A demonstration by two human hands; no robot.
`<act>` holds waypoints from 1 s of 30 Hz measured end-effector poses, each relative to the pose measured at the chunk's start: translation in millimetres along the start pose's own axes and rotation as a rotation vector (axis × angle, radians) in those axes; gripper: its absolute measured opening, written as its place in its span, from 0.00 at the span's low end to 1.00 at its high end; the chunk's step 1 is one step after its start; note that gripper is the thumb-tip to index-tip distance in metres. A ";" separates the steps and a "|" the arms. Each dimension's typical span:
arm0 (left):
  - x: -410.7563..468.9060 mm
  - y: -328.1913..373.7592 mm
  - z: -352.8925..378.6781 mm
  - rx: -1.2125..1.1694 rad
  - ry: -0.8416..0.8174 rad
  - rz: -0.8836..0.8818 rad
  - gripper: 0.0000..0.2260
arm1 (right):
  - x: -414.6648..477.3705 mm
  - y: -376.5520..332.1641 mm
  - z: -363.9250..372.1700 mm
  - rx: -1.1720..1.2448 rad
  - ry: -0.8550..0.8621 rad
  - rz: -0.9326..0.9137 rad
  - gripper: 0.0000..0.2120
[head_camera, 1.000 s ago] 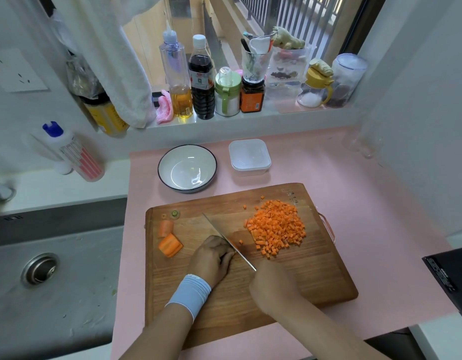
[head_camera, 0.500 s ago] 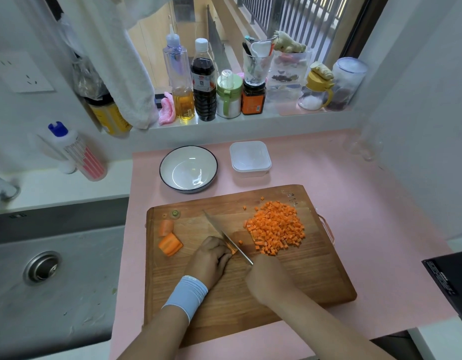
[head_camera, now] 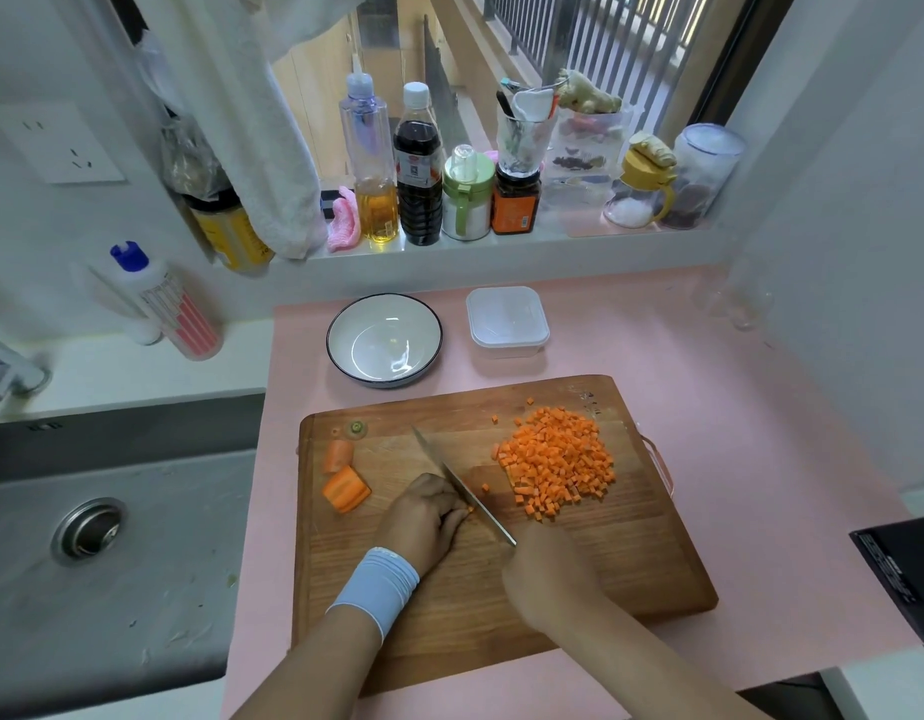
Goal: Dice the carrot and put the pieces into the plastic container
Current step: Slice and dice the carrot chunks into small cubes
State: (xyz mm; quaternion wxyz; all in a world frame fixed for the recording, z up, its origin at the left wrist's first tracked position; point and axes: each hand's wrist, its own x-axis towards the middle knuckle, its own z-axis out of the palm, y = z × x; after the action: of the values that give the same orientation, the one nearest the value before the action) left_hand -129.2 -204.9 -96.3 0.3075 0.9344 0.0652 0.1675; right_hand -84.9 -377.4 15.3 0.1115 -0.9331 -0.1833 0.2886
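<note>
A heap of diced carrot (head_camera: 558, 459) lies on the right half of the wooden cutting board (head_camera: 631, 563). Two larger carrot chunks (head_camera: 345, 488) and the green-topped stem end (head_camera: 356, 428) sit at the board's left. My left hand (head_camera: 423, 517), with a blue wristband, has its fingers curled over a small carrot piece that only just shows at the fingertips. My right hand (head_camera: 548, 579) grips the handle of a knife (head_camera: 460, 483), whose blade runs right beside the left fingertips. The clear plastic container (head_camera: 506, 322) stands shut with its lid behind the board.
A white bowl (head_camera: 384, 340) with a dark rim sits left of the container. The sink (head_camera: 101, 537) lies to the left of the pink counter. Bottles and jars (head_camera: 418, 168) line the window sill. A black object (head_camera: 901, 569) juts in at the right edge.
The knife blade has moved a little along the carrot piece under my left fingers while chopping. Both hands stay at the same spot on the board.
</note>
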 end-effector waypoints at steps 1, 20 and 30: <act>-0.2 0.3 0.3 0.000 0.007 -0.001 0.11 | 2.1 0.1 0.4 0.011 -0.013 0.017 0.11; -4.5 -3.9 1.1 0.022 -0.016 0.048 0.06 | 17.4 -0.4 2.3 0.107 -0.058 0.020 0.09; -5.3 -2.7 -0.7 0.003 -0.023 0.003 0.01 | -1.6 -4.8 3.0 0.012 0.004 -0.011 0.11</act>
State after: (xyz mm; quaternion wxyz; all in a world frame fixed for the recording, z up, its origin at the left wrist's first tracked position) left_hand -134.4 -203.5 -98.9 0.3064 0.9369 0.0605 0.1569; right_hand -89.2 -373.3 15.2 0.1189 -0.9320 -0.1865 0.2873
